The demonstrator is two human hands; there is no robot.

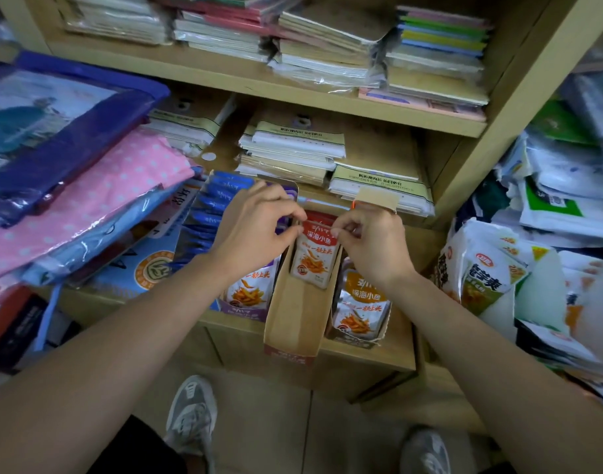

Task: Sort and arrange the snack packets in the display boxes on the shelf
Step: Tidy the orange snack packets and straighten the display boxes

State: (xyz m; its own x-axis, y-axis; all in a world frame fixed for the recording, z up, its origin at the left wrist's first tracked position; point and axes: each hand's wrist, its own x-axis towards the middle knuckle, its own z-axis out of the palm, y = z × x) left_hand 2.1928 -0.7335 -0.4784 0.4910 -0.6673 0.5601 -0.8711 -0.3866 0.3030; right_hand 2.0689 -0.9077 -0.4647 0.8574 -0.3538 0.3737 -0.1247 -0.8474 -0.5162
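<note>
Three narrow display boxes stand side by side on the lower shelf. The middle cardboard box [293,323] is mostly bare inside and holds red snack packets [313,258] at its back. My left hand [255,227] pinches the top left edge of the front red packet, and my right hand [368,241] pinches its top right edge. The left box holds purple packets [248,292], partly hidden under my left wrist. The right box holds orange-brown packets [361,302]. A row of blue packets [207,213] stands further left.
Wrapped fabric bundles in pink and purple [87,186] pile up on the left. White snack bags [488,271] are heaped on the right. Stacks of notebooks [293,148] fill the shelf behind the boxes. The middle box overhangs the shelf's front edge [361,357].
</note>
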